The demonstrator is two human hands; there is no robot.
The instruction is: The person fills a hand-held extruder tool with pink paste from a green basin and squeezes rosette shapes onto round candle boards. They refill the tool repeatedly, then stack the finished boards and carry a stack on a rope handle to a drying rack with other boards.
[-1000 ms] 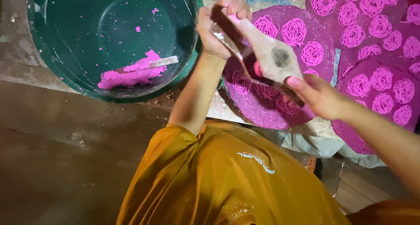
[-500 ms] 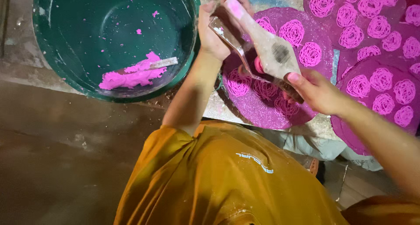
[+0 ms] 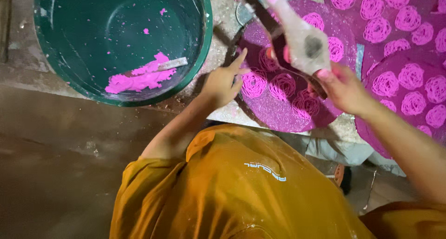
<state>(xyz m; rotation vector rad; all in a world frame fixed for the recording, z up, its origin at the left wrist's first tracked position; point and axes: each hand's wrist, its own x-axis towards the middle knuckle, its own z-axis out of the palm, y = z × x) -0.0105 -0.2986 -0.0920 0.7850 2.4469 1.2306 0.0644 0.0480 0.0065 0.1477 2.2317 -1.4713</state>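
Purple round mat (image 3: pixel 278 113) | left hand (image 3: pixel 223 83) fingers spread, touching it | right hand (image 3: pixel 341 88) grips press (image 3: pixel 297 39) (dough-smeared)

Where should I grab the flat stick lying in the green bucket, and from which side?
Take the flat stick by its bare upper-right end, coming down through the open top of the green bucket. Its other end is buried in the pink dough, so the bare end looks cleaner to pinch. The left hand is nearest; the right hand holds the press.

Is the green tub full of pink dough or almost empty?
Almost empty: the green tub holds only a small pink dough lump and specks on its bare bottom.
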